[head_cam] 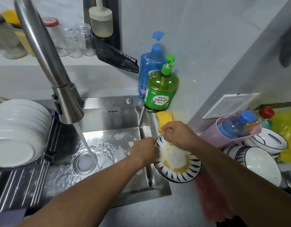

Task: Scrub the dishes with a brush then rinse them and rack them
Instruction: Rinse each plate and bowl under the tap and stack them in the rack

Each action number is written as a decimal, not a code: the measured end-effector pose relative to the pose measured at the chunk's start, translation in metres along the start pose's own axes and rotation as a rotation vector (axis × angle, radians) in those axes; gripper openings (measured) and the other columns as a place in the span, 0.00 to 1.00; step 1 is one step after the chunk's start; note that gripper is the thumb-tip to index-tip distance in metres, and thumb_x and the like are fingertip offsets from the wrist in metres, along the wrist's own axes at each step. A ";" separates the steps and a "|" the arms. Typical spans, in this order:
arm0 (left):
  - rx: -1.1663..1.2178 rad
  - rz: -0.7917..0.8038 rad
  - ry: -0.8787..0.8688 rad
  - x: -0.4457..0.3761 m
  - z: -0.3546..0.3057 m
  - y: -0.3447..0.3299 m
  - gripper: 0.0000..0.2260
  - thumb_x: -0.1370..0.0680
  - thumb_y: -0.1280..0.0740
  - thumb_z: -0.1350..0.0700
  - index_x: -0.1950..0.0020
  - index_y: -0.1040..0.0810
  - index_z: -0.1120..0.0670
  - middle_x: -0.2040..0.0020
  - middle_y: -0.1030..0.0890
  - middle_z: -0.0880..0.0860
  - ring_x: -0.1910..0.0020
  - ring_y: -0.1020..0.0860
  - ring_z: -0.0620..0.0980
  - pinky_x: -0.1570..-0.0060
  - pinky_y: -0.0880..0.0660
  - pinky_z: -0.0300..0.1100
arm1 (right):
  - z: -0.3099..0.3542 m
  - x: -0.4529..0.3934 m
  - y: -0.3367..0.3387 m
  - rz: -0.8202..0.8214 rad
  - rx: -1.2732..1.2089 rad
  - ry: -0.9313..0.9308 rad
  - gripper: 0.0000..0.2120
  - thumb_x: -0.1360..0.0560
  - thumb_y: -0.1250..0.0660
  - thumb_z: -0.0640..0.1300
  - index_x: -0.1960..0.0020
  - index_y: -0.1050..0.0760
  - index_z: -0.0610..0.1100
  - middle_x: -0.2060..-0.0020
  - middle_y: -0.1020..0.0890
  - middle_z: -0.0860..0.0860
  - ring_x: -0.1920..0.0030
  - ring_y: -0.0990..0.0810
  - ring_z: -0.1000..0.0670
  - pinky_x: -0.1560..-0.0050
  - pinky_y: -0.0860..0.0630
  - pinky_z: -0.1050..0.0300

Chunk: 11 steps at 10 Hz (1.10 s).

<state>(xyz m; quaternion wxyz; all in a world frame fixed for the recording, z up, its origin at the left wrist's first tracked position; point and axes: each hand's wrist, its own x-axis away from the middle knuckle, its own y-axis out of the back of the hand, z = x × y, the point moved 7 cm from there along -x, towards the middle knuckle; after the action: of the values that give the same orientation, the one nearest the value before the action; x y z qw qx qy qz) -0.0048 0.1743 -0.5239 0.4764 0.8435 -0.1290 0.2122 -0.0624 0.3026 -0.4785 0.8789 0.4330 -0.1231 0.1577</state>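
While white plates [18, 128] already stand stacked in the rack [26, 190] over the left end of the sink [112, 128], the faucet [66, 102] runs freely, its stream falling just beside the drain [83, 163], so rinsing water is ready once scrubbing ends. Right of the stream, the left hand [144, 151] curls its fingers round the near-left rim of a blue-striped bowl [177, 166], holding it tilted over the sink's right edge. Foam and yellowish residue cover the bowl's inside. Above it the right hand [177, 135] is closed round something pressed into the bowl; the tool itself is hidden under the fingers and foam, so I cannot tell what kind it is. To scrub well, the left hand should probably keep a firm grip and turn the bowl bit by bit, so the right hand's strokes reach the whole wall and the rim, since wet soap makes it slippery. A yellow sponge [164, 119] lies on the counter just behind the right hand, beside a green detergent bottle [161, 90]. Further right, more bowls [259, 159] wait unwashed.
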 end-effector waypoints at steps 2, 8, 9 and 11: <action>-0.006 -0.057 -0.002 0.008 0.000 -0.002 0.07 0.20 0.40 0.57 0.46 0.23 0.55 0.43 0.18 0.58 0.44 0.20 0.60 0.50 0.26 0.47 | -0.004 -0.001 -0.004 -0.002 0.009 -0.019 0.11 0.23 0.30 0.45 0.41 0.17 0.47 0.55 0.18 0.48 0.48 0.17 0.42 0.47 0.21 0.53; -0.024 -0.078 -0.014 0.008 0.005 -0.006 0.07 0.20 0.38 0.58 0.45 0.22 0.56 0.42 0.18 0.59 0.43 0.20 0.60 0.51 0.25 0.46 | -0.066 0.042 0.008 -0.150 0.637 -0.254 0.09 0.17 0.43 0.39 0.38 0.30 0.41 0.43 0.20 0.45 0.42 0.20 0.45 0.49 0.27 0.56; -0.027 -0.074 -0.025 0.006 0.003 -0.006 0.03 0.21 0.39 0.60 0.51 0.26 0.54 0.44 0.17 0.59 0.45 0.20 0.60 0.55 0.28 0.46 | -0.080 0.047 0.009 -0.140 0.654 -0.299 0.11 0.17 0.43 0.40 0.36 0.30 0.41 0.41 0.21 0.45 0.40 0.20 0.45 0.42 0.25 0.55; -0.043 -0.083 -0.012 0.005 0.004 -0.008 0.06 0.21 0.39 0.59 0.47 0.23 0.55 0.45 0.17 0.58 0.46 0.19 0.59 0.55 0.29 0.45 | -0.100 0.048 0.015 -0.108 0.698 -0.349 0.15 0.17 0.41 0.41 0.34 0.28 0.36 0.48 0.21 0.45 0.42 0.20 0.43 0.44 0.24 0.52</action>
<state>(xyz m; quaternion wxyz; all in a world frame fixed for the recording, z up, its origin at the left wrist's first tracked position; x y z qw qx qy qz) 0.0037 0.1752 -0.5298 0.5022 0.8388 -0.1010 0.1843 -0.0165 0.3995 -0.5103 0.6517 0.7320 -0.1867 0.0677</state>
